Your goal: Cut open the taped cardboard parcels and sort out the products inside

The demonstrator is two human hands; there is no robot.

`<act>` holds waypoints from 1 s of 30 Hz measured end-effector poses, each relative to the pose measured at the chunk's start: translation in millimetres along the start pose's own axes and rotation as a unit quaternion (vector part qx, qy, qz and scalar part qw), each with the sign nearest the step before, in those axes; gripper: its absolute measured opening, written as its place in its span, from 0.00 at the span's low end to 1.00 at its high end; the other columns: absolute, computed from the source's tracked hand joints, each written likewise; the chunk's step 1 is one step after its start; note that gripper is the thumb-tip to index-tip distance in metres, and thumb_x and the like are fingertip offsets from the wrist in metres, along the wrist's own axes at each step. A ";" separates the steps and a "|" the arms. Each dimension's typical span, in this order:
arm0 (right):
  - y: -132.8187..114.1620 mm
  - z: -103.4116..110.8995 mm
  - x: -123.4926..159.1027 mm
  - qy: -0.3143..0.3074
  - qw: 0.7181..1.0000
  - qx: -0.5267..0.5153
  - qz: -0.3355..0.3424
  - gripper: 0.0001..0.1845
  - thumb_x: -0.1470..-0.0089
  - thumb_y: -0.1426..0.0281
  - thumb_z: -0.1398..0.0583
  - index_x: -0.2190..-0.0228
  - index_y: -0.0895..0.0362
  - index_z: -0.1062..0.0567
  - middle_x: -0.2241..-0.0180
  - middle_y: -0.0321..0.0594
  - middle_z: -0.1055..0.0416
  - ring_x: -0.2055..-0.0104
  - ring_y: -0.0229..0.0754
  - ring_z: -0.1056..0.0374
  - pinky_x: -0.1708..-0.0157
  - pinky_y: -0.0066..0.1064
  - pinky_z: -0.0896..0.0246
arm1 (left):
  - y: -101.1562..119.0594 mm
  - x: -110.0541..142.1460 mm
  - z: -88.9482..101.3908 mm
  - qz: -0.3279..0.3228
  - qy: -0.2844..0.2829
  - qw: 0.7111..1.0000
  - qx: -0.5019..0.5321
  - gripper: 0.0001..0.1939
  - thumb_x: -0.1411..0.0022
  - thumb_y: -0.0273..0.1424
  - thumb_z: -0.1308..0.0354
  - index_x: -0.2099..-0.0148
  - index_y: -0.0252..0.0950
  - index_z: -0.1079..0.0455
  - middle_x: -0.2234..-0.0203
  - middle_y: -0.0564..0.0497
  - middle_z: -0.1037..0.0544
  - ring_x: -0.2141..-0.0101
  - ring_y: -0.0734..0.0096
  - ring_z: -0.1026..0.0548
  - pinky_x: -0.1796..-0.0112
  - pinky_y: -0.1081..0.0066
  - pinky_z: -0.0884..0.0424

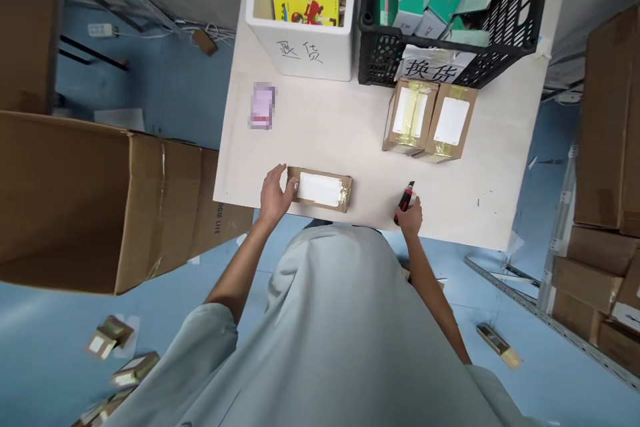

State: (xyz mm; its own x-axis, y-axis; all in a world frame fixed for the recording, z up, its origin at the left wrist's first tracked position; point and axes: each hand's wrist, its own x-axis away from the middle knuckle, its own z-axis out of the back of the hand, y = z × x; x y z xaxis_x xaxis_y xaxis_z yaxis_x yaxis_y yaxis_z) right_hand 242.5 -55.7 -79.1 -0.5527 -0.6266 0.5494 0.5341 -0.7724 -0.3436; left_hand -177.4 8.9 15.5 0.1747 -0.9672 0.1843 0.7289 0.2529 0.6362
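Note:
A small taped cardboard box [320,189] with a white label lies near the table's front edge. My left hand [277,192] grips its left end, with the thumb over the label side and the fingers at the far corner. To the right, my right hand [411,216] is closed round a red and black box cutter [404,202]. The cutter lies low over the table or on it, its dark tip pointing away from me; I cannot tell whether the two touch. Between the cutter and the box there is a gap.
Two taped cardboard boxes [431,119] stand before a black crate [373,54] of green boxes. Beside it is a white bin [315,54] with packages. A blurred pink item [262,106] lies on the white table [330,114]. A large open carton [165,200] stands at left.

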 end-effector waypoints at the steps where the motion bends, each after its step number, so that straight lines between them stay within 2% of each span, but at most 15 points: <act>1: -5.4 0.0 3.2 -0.003 1.000 -0.020 -0.004 0.51 0.50 0.63 0.33 0.27 0.59 0.37 0.42 0.54 0.22 0.40 0.60 0.24 0.38 0.48 0.29 | -6.6 1.2 4.0 0.015 -0.018 1.000 0.021 0.29 0.27 0.40 0.40 0.28 0.36 0.30 0.30 0.34 0.25 0.33 0.47 0.24 0.34 0.47 0.24; 4: -20.1 0.8 20.0 -0.030 0.989 -0.147 -0.011 0.47 0.53 0.60 0.32 0.33 0.56 0.31 0.53 0.45 0.19 0.48 0.54 0.21 0.44 0.47 0.24 | -19.7 2.8 12.1 0.049 -0.073 0.993 0.084 0.30 0.29 0.39 0.38 0.28 0.37 0.31 0.33 0.36 0.22 0.45 0.54 0.16 0.43 0.53 0.18; 8: -40.7 3.2 56.2 -0.119 0.935 -0.333 0.027 0.35 0.51 0.55 0.39 0.41 0.52 0.29 0.59 0.37 0.22 0.55 0.47 0.21 0.50 0.45 0.20 | -29.5 2.2 16.3 0.044 -0.118 0.984 0.124 0.21 0.30 0.35 0.36 0.37 0.41 0.27 0.40 0.43 0.17 0.52 0.61 0.15 0.46 0.58 0.16; 11: -62.9 7.4 83.8 -0.150 0.920 -0.353 0.078 0.33 0.50 0.56 0.43 0.43 0.51 0.29 0.60 0.36 0.24 0.58 0.46 0.21 0.50 0.45 0.20 | -35.7 -0.2 16.6 0.018 -0.130 0.981 0.143 0.15 0.30 0.33 0.37 0.43 0.41 0.24 0.43 0.46 0.17 0.53 0.62 0.15 0.47 0.60 0.17; 15: -101.0 10.8 114.5 -0.166 0.924 -0.318 0.129 0.31 0.44 0.55 0.41 0.41 0.52 0.28 0.62 0.35 0.25 0.64 0.43 0.24 0.56 0.40 0.21 | -43.0 -7.3 16.8 -0.005 -0.153 0.977 0.151 0.11 0.30 0.32 0.35 0.47 0.42 0.20 0.47 0.47 0.20 0.55 0.64 0.17 0.48 0.62 0.18; 17: -121.0 9.7 128.3 -0.163 0.936 -0.268 0.158 0.29 0.39 0.48 0.39 0.45 0.53 0.25 0.66 0.34 0.26 0.69 0.42 0.26 0.62 0.37 0.23 | -46.1 -12.6 16.8 -0.016 -0.170 0.973 0.153 0.12 0.31 0.31 0.34 0.46 0.42 0.19 0.48 0.48 0.21 0.56 0.65 0.17 0.47 0.63 0.18; 19: -141.0 7.6 141.6 -0.156 0.949 -0.190 0.196 0.31 0.36 0.40 0.39 0.50 0.53 0.22 0.69 0.34 0.27 0.72 0.41 0.28 0.66 0.34 0.27 | -49.1 -18.3 16.4 -0.021 -0.190 0.970 0.152 0.14 0.32 0.29 0.33 0.45 0.42 0.18 0.48 0.48 0.23 0.57 0.66 0.17 0.48 0.63 0.18; 22: -172.6 5.1 160.6 -0.155 0.948 -0.020 0.276 0.34 0.29 0.37 0.45 0.50 0.53 0.20 0.66 0.38 0.22 0.66 0.45 0.25 0.61 0.34 0.27 | -53.5 -25.7 15.1 -0.026 -0.215 0.965 0.146 0.16 0.33 0.28 0.32 0.44 0.42 0.18 0.49 0.48 0.24 0.58 0.66 0.17 0.48 0.63 0.19; 24: -195.2 3.9 171.9 -0.153 0.925 0.113 0.330 0.30 0.24 0.43 0.47 0.45 0.52 0.20 0.57 0.42 0.17 0.55 0.49 0.21 0.53 0.36 0.28 | -56.3 -28.4 13.7 -0.031 -0.225 0.963 0.148 0.17 0.34 0.27 0.32 0.43 0.41 0.18 0.48 0.48 0.24 0.59 0.66 0.17 0.47 0.63 0.19; 26: -218.0 1.9 181.5 -0.150 0.888 0.241 0.361 0.26 0.21 0.50 0.49 0.40 0.51 0.21 0.48 0.45 0.17 0.47 0.53 0.22 0.50 0.37 0.30 | -58.9 -28.9 11.9 -0.035 -0.228 0.961 0.155 0.19 0.34 0.26 0.33 0.42 0.41 0.19 0.47 0.47 0.24 0.59 0.66 0.17 0.47 0.63 0.19; 30: -256.6 -6.6 194.6 -0.159 0.817 0.422 0.358 0.26 0.19 0.54 0.52 0.35 0.50 0.25 0.43 0.48 0.19 0.45 0.54 0.23 0.52 0.36 0.34 | -63.4 -26.5 7.7 -0.045 -0.224 0.959 0.170 0.20 0.34 0.26 0.34 0.40 0.41 0.20 0.45 0.46 0.24 0.59 0.65 0.18 0.47 0.63 0.19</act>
State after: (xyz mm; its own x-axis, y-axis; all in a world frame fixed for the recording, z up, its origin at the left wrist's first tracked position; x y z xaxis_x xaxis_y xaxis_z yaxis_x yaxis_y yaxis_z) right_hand -6.4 19.9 111.0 0.2183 -0.7246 0.6537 0.9731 0.2119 -0.0901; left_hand -233.3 18.6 -24.0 -0.2364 -0.8974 0.3726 0.4565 0.2359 0.8579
